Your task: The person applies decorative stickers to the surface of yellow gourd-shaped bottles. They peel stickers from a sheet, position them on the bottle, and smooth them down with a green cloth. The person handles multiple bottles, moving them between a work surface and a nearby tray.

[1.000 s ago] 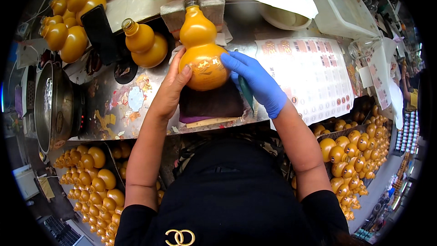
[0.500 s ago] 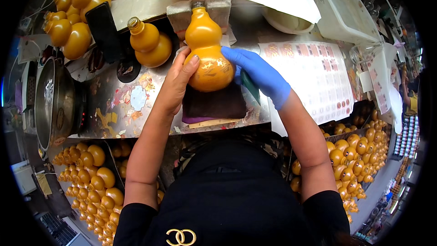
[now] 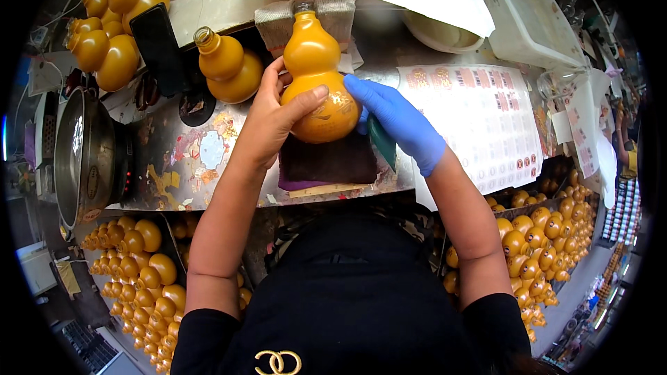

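- The left hand (image 3: 267, 121) is bare, fingers spread and wrapped round the lower bulb of the gourd-shaped orange bottle (image 3: 316, 80), thumb lying across its front.
- The right hand (image 3: 399, 121) wears a blue glove; its fingers press flat against the bottle's right side, with a dark green scraper (image 3: 382, 142) tucked under the palm.
- The bottle stands upright on a dark cloth pad (image 3: 326, 163) at the near edge of the metal worktable (image 3: 180, 167).
- I'd judge steady, even pressure matters here, with the left hand keeping the bottle from turning.
- A second gourd bottle (image 3: 226, 66) sits just left; sticker sheets (image 3: 486, 121) lie to the right.
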Demonstrator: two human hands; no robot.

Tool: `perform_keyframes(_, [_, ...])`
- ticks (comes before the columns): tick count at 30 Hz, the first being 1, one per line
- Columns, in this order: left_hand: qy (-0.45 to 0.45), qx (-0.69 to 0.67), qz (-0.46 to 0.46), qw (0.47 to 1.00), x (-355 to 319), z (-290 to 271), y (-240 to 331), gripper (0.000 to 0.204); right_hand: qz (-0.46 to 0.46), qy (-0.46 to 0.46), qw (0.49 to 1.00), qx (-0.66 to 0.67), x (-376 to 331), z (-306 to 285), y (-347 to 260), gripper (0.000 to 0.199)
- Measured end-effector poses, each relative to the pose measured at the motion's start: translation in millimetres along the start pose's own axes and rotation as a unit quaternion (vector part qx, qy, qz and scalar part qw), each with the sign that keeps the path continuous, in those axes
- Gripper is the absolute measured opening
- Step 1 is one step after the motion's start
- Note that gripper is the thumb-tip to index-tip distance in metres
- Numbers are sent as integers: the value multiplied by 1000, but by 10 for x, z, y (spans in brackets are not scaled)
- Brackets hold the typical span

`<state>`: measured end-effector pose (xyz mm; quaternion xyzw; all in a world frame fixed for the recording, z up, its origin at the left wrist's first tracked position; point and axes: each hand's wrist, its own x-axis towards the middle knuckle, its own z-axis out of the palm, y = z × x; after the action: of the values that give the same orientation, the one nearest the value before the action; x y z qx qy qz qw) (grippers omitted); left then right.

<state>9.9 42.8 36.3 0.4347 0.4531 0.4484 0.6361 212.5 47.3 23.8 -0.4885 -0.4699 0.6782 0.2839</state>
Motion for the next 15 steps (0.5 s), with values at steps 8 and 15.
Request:
perform_keyframes(8, [-4, 4, -13, 1000, 80, -45, -23, 79, -5, 6, 1000, 4, 0, 1, 24, 66])
perform_keyframes(15, [27, -37, -21, 999, 107, -78, -39, 65, 52, 14, 998, 41, 14, 0, -26, 65])
